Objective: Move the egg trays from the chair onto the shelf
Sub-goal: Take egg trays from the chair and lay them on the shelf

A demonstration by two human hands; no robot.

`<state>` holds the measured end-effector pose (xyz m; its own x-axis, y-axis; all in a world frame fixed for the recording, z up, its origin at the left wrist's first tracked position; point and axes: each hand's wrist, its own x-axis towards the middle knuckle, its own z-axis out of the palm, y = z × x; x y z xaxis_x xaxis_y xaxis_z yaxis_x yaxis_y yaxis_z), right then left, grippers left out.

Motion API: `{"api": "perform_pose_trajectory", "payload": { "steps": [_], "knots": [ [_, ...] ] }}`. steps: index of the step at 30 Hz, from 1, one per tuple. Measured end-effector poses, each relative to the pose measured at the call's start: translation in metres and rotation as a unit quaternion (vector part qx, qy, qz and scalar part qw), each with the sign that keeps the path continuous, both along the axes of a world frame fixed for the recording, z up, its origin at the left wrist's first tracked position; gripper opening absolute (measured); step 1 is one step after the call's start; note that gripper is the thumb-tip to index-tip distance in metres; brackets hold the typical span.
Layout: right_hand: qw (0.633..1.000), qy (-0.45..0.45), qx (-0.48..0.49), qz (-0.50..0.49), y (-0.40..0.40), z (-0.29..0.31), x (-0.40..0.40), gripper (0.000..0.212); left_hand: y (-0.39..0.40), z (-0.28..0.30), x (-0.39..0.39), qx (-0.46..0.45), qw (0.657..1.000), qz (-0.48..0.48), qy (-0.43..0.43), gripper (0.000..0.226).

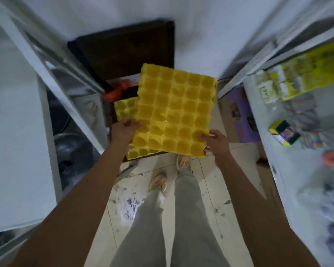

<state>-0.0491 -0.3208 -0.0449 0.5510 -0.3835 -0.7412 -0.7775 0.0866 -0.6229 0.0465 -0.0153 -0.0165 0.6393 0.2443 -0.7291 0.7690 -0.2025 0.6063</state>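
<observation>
A yellow empty egg tray [175,110] is held up in front of me, tilted, above the dark wooden chair [123,49]. My left hand [124,130] grips its near left edge and my right hand [216,140] grips its near right corner. Underneath it another yellow egg tray [124,109] lies on the chair seat, showing at the left and along the near edge. A white shelf unit [297,170] stands on my right.
An orange plastic bag [117,90] lies on the chair behind the trays. The right shelf carries yellow-green packets [301,78], a sponge pack [283,134] and other goods. A cardboard box [239,116] sits on the floor. White metal racks [52,60] with pots stand to my left.
</observation>
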Motion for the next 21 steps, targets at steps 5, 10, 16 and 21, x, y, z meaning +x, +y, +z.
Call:
{"api": "perform_pose_trajectory", "payload": {
  "steps": [5,10,16,21],
  "knots": [
    [0.983,-0.082,0.001,-0.162,-0.018,0.081,-0.076,0.023,-0.055,0.075,0.006,-0.051,0.99,-0.123,-0.049,0.056],
    [0.944,-0.129,-0.064,-0.296,-0.044,0.156,-0.175,0.019,-0.124,0.148,-0.03,-0.078,0.942,-0.311,-0.094,0.037],
    [0.883,-0.16,-0.146,-0.415,-0.068,0.225,-0.304,0.016,-0.222,0.202,-0.092,-0.106,0.879,-0.45,-0.115,0.03],
    [0.844,-0.15,-0.205,-0.472,-0.071,0.256,-0.413,0.021,-0.279,0.228,-0.18,-0.129,0.813,-0.54,-0.175,0.017]
  ]
}}
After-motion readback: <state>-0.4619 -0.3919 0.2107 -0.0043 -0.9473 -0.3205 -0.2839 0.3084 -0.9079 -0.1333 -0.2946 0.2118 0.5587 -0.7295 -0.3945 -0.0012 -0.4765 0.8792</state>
